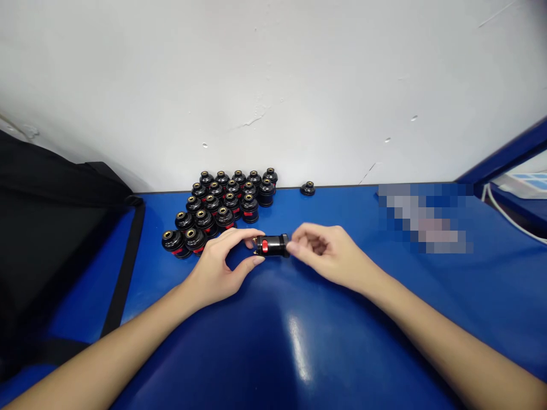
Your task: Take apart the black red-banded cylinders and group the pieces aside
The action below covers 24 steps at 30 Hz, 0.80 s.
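A black cylindrical part (pixel 273 246) with a red patch lies level just over the blue table, between my two hands. My left hand (pixel 222 263) grips its left end between thumb and fingers; small gold-coloured prongs show there. At the other end is a wider black collar (pixel 285 245). My right hand (pixel 322 249), slightly blurred, has curled fingers with thumb and fingertips closed at that collar. Left of the hands stand several black rounded parts (pixel 204 221) in close rows, with brass-coloured holes on top and red patches on many sides.
A single small black cap (pixel 307 188) sits by the white wall (pixel 273 85) at the table's back edge. On the left are a black bag (pixel 51 239) and its strap (pixel 126 267). A pixelated patch covers something at right, near a white cable (pixel 510 219).
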{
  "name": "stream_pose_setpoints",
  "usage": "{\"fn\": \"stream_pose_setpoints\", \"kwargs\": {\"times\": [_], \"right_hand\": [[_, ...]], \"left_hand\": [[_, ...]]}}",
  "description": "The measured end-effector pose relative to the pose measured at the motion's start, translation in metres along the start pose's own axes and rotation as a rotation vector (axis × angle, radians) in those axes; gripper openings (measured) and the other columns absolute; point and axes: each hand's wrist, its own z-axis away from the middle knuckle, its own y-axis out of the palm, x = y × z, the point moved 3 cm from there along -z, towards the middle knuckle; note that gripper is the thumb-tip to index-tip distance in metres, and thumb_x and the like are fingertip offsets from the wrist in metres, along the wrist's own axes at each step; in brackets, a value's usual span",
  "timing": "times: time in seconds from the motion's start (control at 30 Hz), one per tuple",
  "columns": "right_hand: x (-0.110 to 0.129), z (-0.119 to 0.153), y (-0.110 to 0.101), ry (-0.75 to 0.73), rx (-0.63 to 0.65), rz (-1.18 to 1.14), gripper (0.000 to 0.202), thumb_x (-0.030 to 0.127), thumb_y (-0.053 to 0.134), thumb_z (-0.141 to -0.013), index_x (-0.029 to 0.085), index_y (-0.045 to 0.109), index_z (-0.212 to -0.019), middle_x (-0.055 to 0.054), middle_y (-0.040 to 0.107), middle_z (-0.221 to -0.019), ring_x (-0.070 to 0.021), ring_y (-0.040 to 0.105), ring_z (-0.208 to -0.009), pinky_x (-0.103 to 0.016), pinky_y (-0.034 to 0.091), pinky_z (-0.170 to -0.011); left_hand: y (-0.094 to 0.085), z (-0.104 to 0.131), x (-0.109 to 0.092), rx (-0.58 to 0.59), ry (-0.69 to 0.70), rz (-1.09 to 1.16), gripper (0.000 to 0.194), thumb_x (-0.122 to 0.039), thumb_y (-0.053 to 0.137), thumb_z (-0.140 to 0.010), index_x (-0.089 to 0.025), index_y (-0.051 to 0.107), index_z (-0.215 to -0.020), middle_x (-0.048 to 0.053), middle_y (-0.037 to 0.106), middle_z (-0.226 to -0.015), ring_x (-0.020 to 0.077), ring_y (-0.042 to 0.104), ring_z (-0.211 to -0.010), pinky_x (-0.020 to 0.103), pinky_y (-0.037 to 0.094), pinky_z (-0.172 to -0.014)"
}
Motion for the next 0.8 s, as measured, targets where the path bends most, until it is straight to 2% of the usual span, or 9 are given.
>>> {"fn": "stream_pose_setpoints", "kwargs": {"times": [0.07,0.1,0.2,0.33,0.43,0.53,0.63,0.73,0.8], "right_hand": [[0.002,0.0,-0.006,-0.145,-0.057,-0.03,0.048,0.052,0.09,-0.08,0.022,0.071,-0.112,-0.006,0.077,-0.101,-0.0211,0.077,-0.087,-0.034,0.068,-0.079],[0.003,0.0,-0.007,-0.197,-0.049,-0.071,0.053,0.045,0.092,-0.078,0.023,0.069,-0.12,-0.008,0.075,-0.117,-0.024,0.077,-0.104,-0.039,0.068,-0.094],[0.003,0.0,-0.005,-0.22,0.033,-0.181,0.043,0.036,0.086,-0.087,0.023,0.07,-0.125,-0.009,0.072,-0.13,-0.0262,0.074,-0.121,-0.047,0.062,-0.111],[0.001,-0.001,0.001,-0.11,0.045,-0.251,0.041,0.042,0.083,-0.09,0.021,0.069,-0.122,-0.009,0.081,-0.111,-0.0247,0.082,-0.101,-0.044,0.068,-0.1],[0.0,-0.002,0.008,0.012,0.057,-0.289,0.04,0.057,0.071,-0.097,0.019,0.07,-0.107,-0.007,0.083,-0.084,-0.0218,0.083,-0.076,-0.035,0.07,-0.077],[-0.003,-0.002,0.019,0.204,0.127,-0.322,0.061,0.073,0.051,-0.101,0.018,0.065,-0.078,-0.007,0.076,-0.059,-0.017,0.072,-0.045,-0.026,0.06,-0.046],[-0.005,0.0,0.021,0.307,0.14,-0.268,0.071,0.077,0.04,-0.102,0.019,0.062,-0.069,-0.004,0.067,-0.048,-0.013,0.058,-0.03,-0.023,0.044,-0.03],[-0.002,0.0,0.009,0.168,0.027,-0.092,0.061,0.072,0.049,-0.102,0.019,0.067,-0.077,-0.002,0.068,-0.053,-0.0127,0.06,-0.036,-0.025,0.052,-0.037],[0.004,0.0,-0.001,-0.042,-0.059,-0.005,0.042,0.061,0.073,-0.094,0.019,0.072,-0.097,-0.005,0.078,-0.08,-0.0176,0.075,-0.064,-0.031,0.067,-0.063]], "left_hand": [[0.0,0.0,0.0,0.0,-0.016,-0.007,0.033,-0.023,0.073,-0.096,-0.02,0.069,-0.129,0.007,0.078,-0.11,0.0212,0.073,-0.101,0.037,0.056,-0.098],[0.0,0.0,0.001,0.0,-0.023,-0.009,0.033,-0.023,0.073,-0.096,-0.02,0.069,-0.129,0.007,0.078,-0.11,0.0214,0.073,-0.102,0.037,0.056,-0.098],[-0.001,0.0,0.001,-0.002,-0.027,-0.01,0.033,-0.023,0.073,-0.096,-0.02,0.069,-0.129,0.007,0.078,-0.109,0.0213,0.073,-0.101,0.037,0.057,-0.097],[-0.002,0.0,0.001,-0.011,-0.024,-0.003,0.033,-0.023,0.074,-0.096,-0.021,0.07,-0.129,0.006,0.078,-0.106,0.0209,0.073,-0.098,0.037,0.058,-0.097],[-0.001,0.0,0.001,-0.009,-0.002,0.006,0.034,-0.023,0.075,-0.095,-0.022,0.07,-0.129,0.006,0.078,-0.107,0.0213,0.072,-0.099,0.038,0.058,-0.097],[0.001,0.0,-0.001,0.015,0.031,0.016,0.035,-0.021,0.076,-0.095,-0.022,0.069,-0.13,0.006,0.077,-0.106,0.0205,0.071,-0.099,0.037,0.057,-0.097],[0.001,0.0,-0.001,0.026,0.036,0.017,0.036,-0.02,0.076,-0.095,-0.021,0.069,-0.13,0.005,0.076,-0.105,0.0195,0.07,-0.098,0.035,0.056,-0.096],[0.0,0.0,-0.001,0.013,0.017,0.015,0.036,-0.02,0.076,-0.095,-0.022,0.069,-0.13,0.004,0.076,-0.106,0.0194,0.071,-0.098,0.035,0.056,-0.097],[0.0,0.0,-0.001,0.009,0.0,0.012,0.036,-0.021,0.076,-0.095,-0.021,0.069,-0.13,0.005,0.077,-0.106,0.0196,0.071,-0.099,0.035,0.056,-0.097]]}}
